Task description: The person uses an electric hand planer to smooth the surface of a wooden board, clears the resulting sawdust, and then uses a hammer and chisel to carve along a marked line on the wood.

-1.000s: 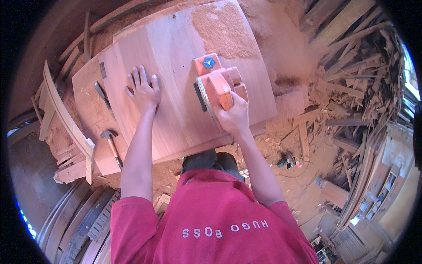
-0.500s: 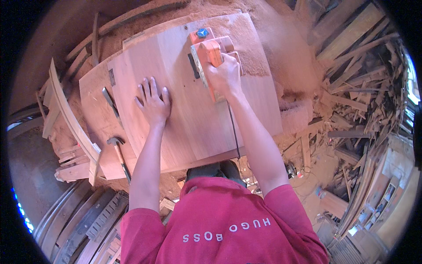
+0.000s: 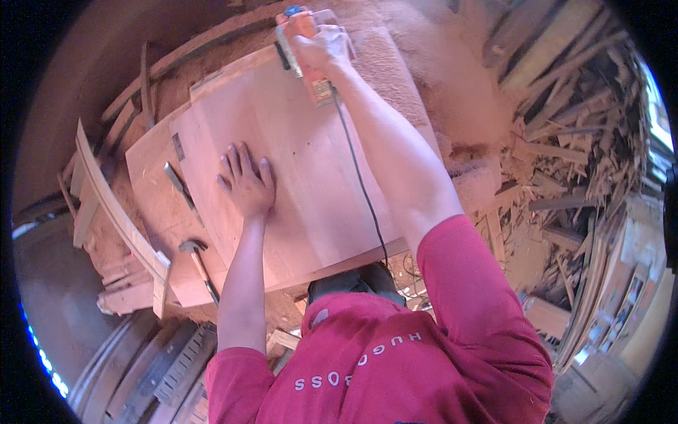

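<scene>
Orange power planer [image 3: 311, 76] within right fingers [image 3: 330, 35], clamped around it, left fingers [image 3: 246, 161] spread apart on wooden panel [image 3: 318, 191]

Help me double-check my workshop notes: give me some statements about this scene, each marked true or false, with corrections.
1. The right hand grips an orange power tool. True.
2. The left hand is clenched in a fist. False: it lies spread on the wooden board.
3. A hammer lies to the left of the left hand. True.
4. The orange power tool is at the board's near edge. False: it is at the far edge.
5. A dark cord crosses above the board. True.
</scene>
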{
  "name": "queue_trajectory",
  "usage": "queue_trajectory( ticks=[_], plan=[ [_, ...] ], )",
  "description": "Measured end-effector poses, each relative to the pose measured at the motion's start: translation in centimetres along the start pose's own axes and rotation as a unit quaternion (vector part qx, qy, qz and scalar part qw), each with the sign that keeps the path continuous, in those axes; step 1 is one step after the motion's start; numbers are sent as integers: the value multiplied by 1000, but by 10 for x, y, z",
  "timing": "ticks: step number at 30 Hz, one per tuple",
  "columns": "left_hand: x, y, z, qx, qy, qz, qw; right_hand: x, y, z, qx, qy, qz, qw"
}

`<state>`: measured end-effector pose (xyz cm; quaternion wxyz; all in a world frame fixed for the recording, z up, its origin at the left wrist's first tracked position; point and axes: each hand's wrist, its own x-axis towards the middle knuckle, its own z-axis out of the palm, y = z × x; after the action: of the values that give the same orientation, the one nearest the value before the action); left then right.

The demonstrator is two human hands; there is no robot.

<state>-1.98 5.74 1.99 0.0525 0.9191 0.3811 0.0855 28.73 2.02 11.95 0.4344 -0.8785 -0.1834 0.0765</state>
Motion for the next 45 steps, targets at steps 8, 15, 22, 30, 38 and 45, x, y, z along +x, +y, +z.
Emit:
queue_trajectory(
  ticks=[8,15,22,30,38,45],
  plan=[
    [-3,-1,8,-4,14,-13,1000,-237,91,-125,23,-32,-78,996],
    [-4,-1,17,50,35,8,998,-484,127,-229,52,-61,179,981],
    [-3,-1,16,50,13,3,999,-468,129,-218,31,-56,157,986],
    [-3,1,10,57,7,3,998,-369,107,-185,72,-52,124,988],
    [-2,2,10,24,3,-4,1000,-291,87,-156,59,-45,118,990],
    [-1,3,8,39,-7,-5,999,-220,66,-129,61,-32,112,991]
  ],
)
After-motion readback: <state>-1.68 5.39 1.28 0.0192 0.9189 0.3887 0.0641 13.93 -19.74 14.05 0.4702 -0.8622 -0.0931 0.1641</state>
